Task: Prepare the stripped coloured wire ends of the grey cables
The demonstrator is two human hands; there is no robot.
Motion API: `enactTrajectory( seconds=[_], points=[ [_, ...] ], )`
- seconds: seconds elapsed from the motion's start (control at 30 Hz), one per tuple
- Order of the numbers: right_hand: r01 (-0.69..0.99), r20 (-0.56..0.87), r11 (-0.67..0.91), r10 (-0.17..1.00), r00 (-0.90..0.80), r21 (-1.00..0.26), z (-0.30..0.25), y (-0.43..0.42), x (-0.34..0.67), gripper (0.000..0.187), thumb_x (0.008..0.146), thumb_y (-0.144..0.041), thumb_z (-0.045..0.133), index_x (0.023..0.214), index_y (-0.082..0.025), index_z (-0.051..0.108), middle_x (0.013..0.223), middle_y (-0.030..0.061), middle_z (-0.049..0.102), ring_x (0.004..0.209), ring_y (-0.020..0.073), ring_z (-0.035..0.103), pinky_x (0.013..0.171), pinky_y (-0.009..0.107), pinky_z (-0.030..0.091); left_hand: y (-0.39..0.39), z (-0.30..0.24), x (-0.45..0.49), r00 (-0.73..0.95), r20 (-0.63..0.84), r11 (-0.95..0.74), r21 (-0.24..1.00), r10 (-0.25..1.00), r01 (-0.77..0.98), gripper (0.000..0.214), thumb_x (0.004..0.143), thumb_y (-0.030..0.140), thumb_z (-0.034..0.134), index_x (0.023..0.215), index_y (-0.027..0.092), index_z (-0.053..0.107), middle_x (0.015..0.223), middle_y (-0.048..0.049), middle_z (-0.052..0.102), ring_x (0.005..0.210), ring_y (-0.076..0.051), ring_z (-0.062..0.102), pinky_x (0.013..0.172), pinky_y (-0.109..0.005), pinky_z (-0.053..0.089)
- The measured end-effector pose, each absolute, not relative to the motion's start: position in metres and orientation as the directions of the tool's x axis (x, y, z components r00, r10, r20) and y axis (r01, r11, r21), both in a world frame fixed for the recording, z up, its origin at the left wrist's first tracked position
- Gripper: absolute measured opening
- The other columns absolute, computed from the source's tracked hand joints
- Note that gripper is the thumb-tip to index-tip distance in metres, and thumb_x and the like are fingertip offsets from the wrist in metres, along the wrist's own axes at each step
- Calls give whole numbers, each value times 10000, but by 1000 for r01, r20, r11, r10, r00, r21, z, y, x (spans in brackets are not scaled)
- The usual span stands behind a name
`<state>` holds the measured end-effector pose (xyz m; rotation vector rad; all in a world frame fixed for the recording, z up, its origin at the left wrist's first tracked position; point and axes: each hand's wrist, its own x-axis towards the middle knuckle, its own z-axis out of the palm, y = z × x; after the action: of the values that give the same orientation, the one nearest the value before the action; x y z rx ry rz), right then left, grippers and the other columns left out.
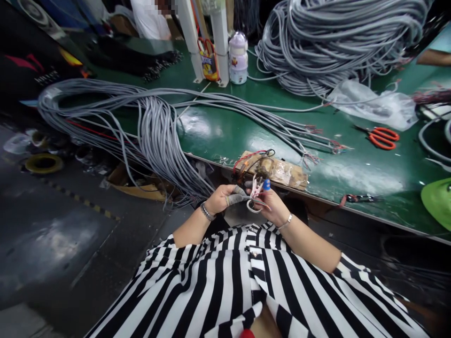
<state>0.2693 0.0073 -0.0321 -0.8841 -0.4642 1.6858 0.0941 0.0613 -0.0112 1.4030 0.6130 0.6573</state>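
My left hand, with greyish wrapping on its fingers, is closed around a grey cable that loops between my two hands. Thin pink, white and red wires fan out at the cable's end, pinched in my right hand. A blue cover sits on a digit of that hand. Both hands are close together in front of my striped shirt, just off the bench edge. Right beyond them, a tape-wrapped block with red and black leads lies on the edge. Exactly how the fingers grip the wires is too small to tell.
A long bundle of grey cables drapes over the green bench. Orange-handled scissors, pliers, a plastic bag and a green object lie rightward. A big cable coil and a bottle stand behind.
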Motion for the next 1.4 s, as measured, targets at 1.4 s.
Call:
enactTrajectory(
  seconds=[1.4],
  points=[
    [-581, -318, -467, 883, -345, -666, -53, -22, 283, 469, 701, -588, 722, 672, -143, 577, 535, -32, 509, 404, 11, 83, 373, 194, 38, 28, 0, 45, 765, 0, -133, 985, 644, 112, 312, 794, 412, 695, 813, 104, 738, 717, -100, 724, 633, -162, 664, 609, -232, 523]
  ],
)
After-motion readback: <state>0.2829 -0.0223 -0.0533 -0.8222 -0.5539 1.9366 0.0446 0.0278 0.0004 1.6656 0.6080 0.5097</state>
